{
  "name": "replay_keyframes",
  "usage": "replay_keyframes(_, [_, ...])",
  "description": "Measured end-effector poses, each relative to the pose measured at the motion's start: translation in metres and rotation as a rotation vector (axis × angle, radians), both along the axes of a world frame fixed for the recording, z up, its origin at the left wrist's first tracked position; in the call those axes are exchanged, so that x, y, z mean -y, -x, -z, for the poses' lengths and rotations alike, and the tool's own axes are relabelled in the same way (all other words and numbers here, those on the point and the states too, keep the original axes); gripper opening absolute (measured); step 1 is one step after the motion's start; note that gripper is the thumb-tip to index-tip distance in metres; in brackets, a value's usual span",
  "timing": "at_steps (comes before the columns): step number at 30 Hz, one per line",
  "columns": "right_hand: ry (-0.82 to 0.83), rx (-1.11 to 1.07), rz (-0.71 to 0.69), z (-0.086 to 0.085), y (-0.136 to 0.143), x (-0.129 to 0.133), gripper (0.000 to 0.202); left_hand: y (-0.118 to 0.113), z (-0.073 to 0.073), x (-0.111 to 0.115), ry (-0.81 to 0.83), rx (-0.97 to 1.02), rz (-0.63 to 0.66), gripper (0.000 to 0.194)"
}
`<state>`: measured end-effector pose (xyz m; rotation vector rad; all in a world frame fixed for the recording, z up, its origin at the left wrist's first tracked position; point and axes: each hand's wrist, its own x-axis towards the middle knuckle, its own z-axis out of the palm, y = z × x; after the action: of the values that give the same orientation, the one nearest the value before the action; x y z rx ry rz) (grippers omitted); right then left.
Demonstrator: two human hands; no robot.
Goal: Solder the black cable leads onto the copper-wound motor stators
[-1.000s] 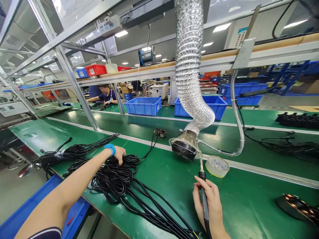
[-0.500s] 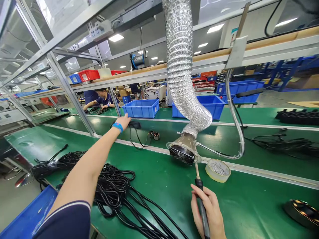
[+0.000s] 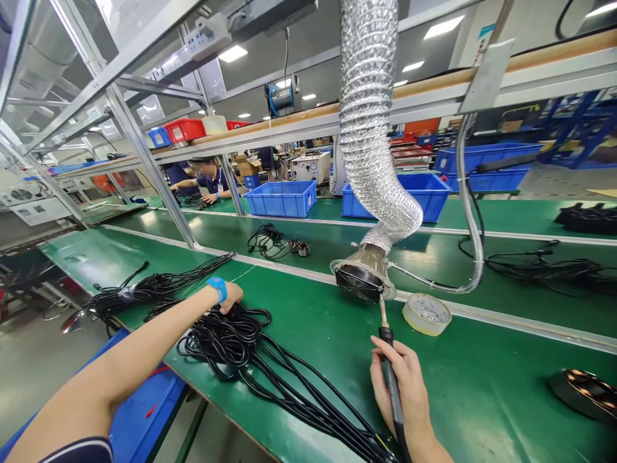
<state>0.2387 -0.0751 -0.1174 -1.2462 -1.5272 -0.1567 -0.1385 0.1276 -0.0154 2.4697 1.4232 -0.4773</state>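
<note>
My right hand [image 3: 403,386] is closed round a soldering iron [image 3: 391,376], held like a pen with its tip pointing up and away. That tip is at the lower right edge of the fume hood [image 3: 361,276], which hangs from a silver duct. My left hand [image 3: 231,297], with a blue band at the wrist, is down at the top of a tangled pile of black cables [image 3: 226,337]. Its fingers curl downward together; the fingertips and anything between them are hidden. Right of the hood lies a tape roll [image 3: 427,314] with silvery bits inside.
Beyond the metal rail lie a small black cable bundle [image 3: 265,239] and two round copper-wound parts [image 3: 299,248]. Another cable bundle [image 3: 144,286] is at left. Blue bins [image 3: 282,199] stand at the back. A dark round part [image 3: 585,395] sits at right. A co-worker [image 3: 207,180] sits far left.
My left hand has come back from the black cable beyond the rail to the near cable pile. That cable now lies by the copper-wound parts. My right hand still holds the soldering iron.
</note>
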Motion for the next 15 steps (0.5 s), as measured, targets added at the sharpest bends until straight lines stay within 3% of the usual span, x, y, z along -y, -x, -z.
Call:
replay_keyframes(3, [-0.008,0.003,0.010,-0.002,0.000,0.000,0.041,0.028,0.000,0.013,0.026,-0.064,-0.009,0.044])
replay_keyframes(6, [-0.047,0.015,0.050,-0.007,-0.002,0.002,0.041,0.041,-0.003,0.014,0.004,-0.047,0.021,0.035])
replay_keyframes(10, [-0.091,-0.020,0.108,-0.019,-0.003,0.007,0.037,0.047,-0.013,0.005,-0.147,0.055,0.033,0.026])
replay_keyframes(13, [-0.119,-0.054,0.116,-0.033,0.000,0.013,0.035,0.046,-0.020,-0.003,-0.323,0.121,-0.049,0.024])
replay_keyframes(15, [-0.128,-0.058,0.095,-0.043,0.002,0.019,0.034,0.041,-0.017,-0.006,-0.359,0.076,-0.084,0.022])
